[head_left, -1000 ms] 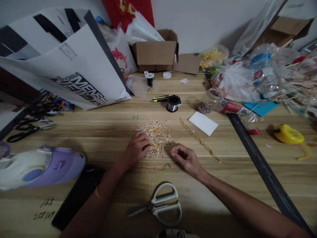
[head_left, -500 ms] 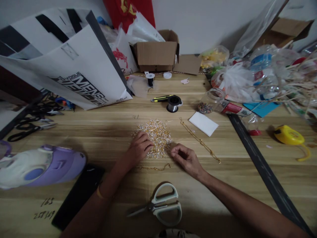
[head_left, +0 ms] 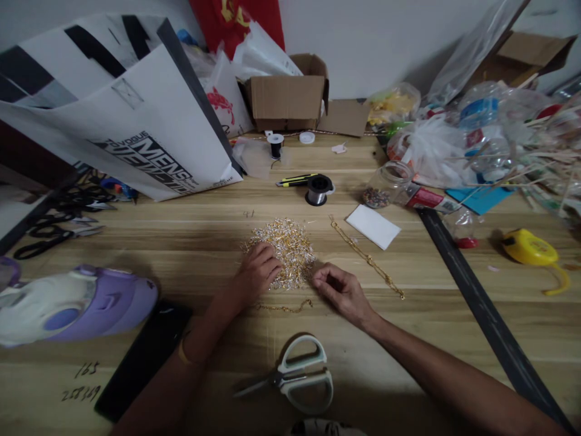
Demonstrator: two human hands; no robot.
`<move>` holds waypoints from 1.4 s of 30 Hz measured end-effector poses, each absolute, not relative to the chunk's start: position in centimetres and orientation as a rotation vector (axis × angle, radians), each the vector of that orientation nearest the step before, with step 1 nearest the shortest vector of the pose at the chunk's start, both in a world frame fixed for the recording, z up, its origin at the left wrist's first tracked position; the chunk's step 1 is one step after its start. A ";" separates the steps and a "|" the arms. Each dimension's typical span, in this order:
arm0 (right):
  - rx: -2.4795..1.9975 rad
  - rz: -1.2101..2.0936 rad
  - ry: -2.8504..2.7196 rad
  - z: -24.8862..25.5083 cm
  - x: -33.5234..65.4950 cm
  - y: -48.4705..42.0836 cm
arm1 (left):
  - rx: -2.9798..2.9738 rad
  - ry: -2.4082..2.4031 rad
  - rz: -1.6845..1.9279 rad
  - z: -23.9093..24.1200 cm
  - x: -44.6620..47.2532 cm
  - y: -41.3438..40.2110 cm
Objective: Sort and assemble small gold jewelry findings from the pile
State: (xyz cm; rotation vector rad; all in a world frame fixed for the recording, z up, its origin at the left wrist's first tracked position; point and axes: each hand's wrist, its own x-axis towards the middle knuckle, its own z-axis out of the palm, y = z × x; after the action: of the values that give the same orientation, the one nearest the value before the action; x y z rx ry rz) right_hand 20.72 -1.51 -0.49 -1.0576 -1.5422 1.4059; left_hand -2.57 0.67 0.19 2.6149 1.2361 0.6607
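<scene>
A heap of small gold and clear pieces, possibly bead charms (head_left: 293, 251), lies mid-table. My left hand (head_left: 258, 269) rests on its left side, fingers bent together among the pieces. Its fingertips are partly hidden, so what they grip does not show. At the heap's right edge, my right hand (head_left: 342, 289) is closed in a pinch of thumb and forefinger; anything held there is too small to name. A short gold chain (head_left: 288, 310) lies just below the heap. To the right stretches a longer gold chain (head_left: 370, 260). White-handled scissors (head_left: 306, 378) lie nearest me.
Behind the heap are a wire spool (head_left: 318, 191), a yellow-black cutter (head_left: 293, 180) and a jar of beads (head_left: 381, 192). A folded white paper (head_left: 373, 226) and tape measure (head_left: 529, 247) lie right. A black phone-like slab (head_left: 140, 360) and purple-white object (head_left: 100, 306) sit left.
My left hand has shifted very slightly right on the heap, its fingers moving among the pieces. My right hand stays in the same place, still pinched.
</scene>
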 end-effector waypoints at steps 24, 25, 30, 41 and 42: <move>-1.071 1.388 -1.555 -0.6 20.7 -1.5 | 2.394 1.174 0.725 0.6 -4.4 1.0; -1.072 1.388 -1.557 -0.6 20.7 -1.5 | 2.394 1.187 0.728 0.7 -4.4 1.0; -1.073 1.382 -1.558 -0.5 20.7 -1.5 | 2.430 1.257 0.821 0.4 -4.7 1.2; -1.068 1.365 -1.583 -0.4 20.8 -1.5 | 2.536 1.283 0.770 0.1 -4.5 1.4; -1.067 1.367 -1.581 -0.4 20.8 -1.5 | 2.534 1.281 0.762 0.1 -4.5 1.4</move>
State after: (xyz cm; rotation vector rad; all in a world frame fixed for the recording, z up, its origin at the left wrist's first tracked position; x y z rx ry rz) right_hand 20.78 -1.47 -0.40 -1.0668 -1.5815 1.3666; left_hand -4.46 1.36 0.07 2.5344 1.2810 0.7620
